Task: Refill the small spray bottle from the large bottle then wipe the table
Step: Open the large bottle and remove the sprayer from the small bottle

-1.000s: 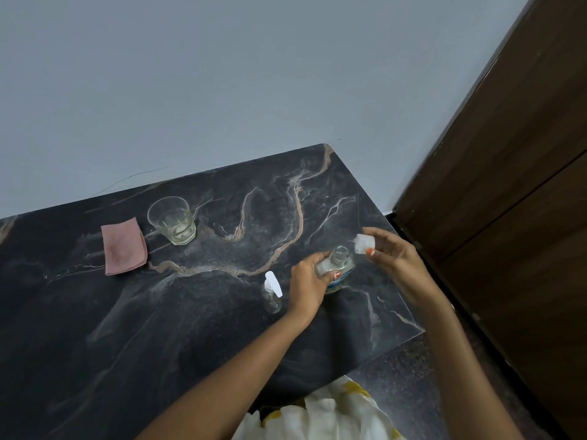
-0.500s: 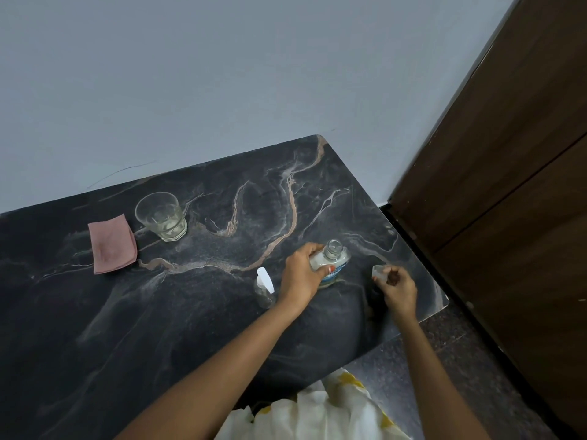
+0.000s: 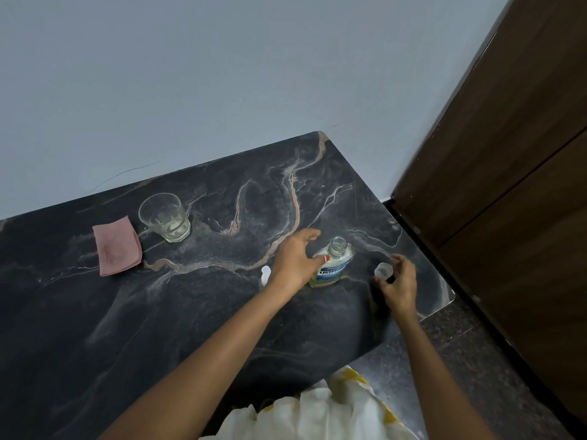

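Cap (image 3: 383, 269) now lower, beside uncapped Listerine bottle (image 3: 333, 263).

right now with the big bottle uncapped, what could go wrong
The large clear bottle with the blue label stands open while the left hand rests loosely against it; a nudge might tip it and spill. The small clear cap under the right hand sits near the edge of the dark marble table and could roll off. The small spray bottle is mostly hidden behind the left wrist, easy to knock.
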### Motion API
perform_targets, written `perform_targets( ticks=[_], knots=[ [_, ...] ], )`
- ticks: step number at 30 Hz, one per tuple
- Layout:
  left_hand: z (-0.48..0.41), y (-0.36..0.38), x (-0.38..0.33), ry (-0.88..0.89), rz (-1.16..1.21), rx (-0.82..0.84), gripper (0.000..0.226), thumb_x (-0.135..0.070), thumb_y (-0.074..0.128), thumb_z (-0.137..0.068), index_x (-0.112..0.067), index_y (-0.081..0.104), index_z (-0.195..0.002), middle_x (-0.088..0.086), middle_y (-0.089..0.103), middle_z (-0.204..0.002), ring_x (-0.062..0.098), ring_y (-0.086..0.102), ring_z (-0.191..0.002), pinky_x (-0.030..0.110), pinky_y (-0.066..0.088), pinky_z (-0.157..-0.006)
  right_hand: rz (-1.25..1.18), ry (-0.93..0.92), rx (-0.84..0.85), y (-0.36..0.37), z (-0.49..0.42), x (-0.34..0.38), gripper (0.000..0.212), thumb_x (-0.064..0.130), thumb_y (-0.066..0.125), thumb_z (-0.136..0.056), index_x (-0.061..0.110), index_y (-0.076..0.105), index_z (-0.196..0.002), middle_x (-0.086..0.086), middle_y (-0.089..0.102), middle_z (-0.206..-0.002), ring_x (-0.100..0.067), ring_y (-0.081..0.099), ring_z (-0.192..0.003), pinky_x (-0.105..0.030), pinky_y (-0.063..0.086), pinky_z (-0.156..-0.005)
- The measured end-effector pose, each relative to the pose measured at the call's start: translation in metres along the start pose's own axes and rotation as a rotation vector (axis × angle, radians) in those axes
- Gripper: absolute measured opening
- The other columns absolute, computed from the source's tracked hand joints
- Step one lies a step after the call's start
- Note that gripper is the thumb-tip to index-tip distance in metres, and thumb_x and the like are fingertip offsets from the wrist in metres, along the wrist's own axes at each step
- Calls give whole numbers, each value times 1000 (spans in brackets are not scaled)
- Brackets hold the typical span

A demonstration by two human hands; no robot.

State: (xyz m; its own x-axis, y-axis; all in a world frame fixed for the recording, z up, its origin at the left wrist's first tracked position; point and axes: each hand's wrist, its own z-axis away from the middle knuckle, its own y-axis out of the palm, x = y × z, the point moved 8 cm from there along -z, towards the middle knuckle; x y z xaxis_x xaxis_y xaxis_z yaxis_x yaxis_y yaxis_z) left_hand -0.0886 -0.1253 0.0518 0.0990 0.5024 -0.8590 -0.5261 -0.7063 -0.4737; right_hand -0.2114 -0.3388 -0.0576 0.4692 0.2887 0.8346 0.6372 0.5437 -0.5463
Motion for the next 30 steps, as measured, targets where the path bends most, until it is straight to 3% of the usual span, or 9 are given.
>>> perform_targets(
  ticks=[4, 7, 9, 13, 16, 19, 24, 27, 30],
  knots=[
    [4, -34, -7, 29, 87, -84, 38, -12, 64, -82, -11, 54, -118, 5, 62, -118, 14, 55, -110, 23, 40, -96, 47, -119, -29, -11, 11, 33, 51, -9, 65, -72, 4, 47, -117, -17, 49, -119, -27, 48, -112, -33, 40, -94],
    [8, -63, -2, 54, 117, -159, 33, -9, 62, -83, -11, 56, -115, 1, 62, -111, 8, 56, -99, 2, 39, -78, 53, -212, -47, -18, 25, 69, 43, -9, 66, -71, 4, 52, -110, -15, 53, -111, -20, 51, -101, -25, 39, -85],
    [12, -76, 9, 49, 113, -172, 33, -3, 59, -83, -9, 56, -116, 1, 61, -111, 7, 54, -97, -2, 38, -75, 35, -271, -16, -17, 39, 94, 40, -8, 68, -71, 7, 55, -105, -8, 54, -105, -12, 50, -93, -15, 38, -79],
    [21, -86, 42, -29, 113, -114, 41, 13, 53, -81, -6, 55, -117, 9, 60, -119, 11, 53, -105, 15, 38, -91, -53, -417, 38, -9, 73, 138, 36, -14, 67, -69, 6, 58, -99, 0, 56, -97, -10, 54, -85, -2, 41, -76],
    [29, -79, 68, -71, 96, -24, 47, 19, 52, -77, -7, 54, -117, 10, 57, -123, 15, 52, -113, 22, 39, -97, -129, -469, 113, 9, 96, 154, 36, -15, 66, -69, 10, 60, -95, 6, 58, -91, -4, 58, -83, -9, 47, -77],
    [36, -62, 87, -107, 137, 84, 53, 14, 63, -72, -10, 53, -119, 9, 55, -126, 19, 49, -120, 35, 40, -103, -178, -439, 232, 43, 111, 153, 37, -16, 66, -67, 9, 61, -94, 5, 60, -89, -9, 60, -79, -16, 51, -73],
    [39, -45, 95, -61, 176, 45, 56, 4, 76, -65, -13, 56, -114, 7, 61, -115, 16, 55, -109, 29, 44, -95, -139, -339, 354, 95, 121, 142, 46, -3, 77, -65, 3, 59, -106, -7, 59, -100, -11, 56, -84, -1, 42, -75],
    [38, -44, 99, -51, 142, -24, 48, 6, 71, -67, -8, 59, -110, 10, 66, -108, 18, 61, -102, 30, 47, -92, -134, -320, 359, 109, 123, 142, 43, 4, 79, -65, 5, 60, -104, -9, 61, -101, -15, 58, -86, -3, 42, -75],
    [37, -44, 102, -47, 85, -70, 41, 9, 63, -69, -8, 61, -106, 10, 69, -103, 16, 63, -95, 18, 47, -82, -137, -319, 341, 117, 123, 147, 32, 9, 78, -67, 8, 61, -93, -3, 58, -92, -11, 55, -80, -3, 41, -70]
  ],
)
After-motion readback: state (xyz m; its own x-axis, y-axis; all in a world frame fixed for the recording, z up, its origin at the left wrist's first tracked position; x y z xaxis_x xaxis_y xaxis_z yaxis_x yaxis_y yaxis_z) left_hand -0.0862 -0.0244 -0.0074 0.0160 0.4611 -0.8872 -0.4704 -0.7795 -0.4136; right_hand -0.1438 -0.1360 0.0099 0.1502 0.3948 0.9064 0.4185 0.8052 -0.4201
